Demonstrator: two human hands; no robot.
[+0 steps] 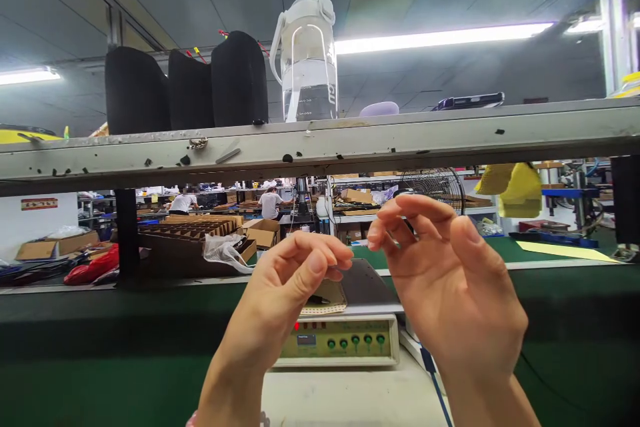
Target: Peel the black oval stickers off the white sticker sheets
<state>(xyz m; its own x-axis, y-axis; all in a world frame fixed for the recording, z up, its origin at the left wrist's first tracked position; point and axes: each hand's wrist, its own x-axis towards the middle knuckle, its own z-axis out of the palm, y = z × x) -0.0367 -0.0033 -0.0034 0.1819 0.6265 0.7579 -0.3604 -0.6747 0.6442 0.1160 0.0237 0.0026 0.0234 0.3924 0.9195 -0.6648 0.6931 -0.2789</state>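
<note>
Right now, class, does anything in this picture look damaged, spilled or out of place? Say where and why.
The shelf's front edge looks worn: dark patches mark its pale surface, though whether they are chips or stuck bits is unclear. I see no spill.

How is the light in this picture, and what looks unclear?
Head view: the ceiling light glares white with a hazy glow; head view: left hand and right hand look fairly clear; head view: the distant people look soft, and the green surface is dark.
</note>
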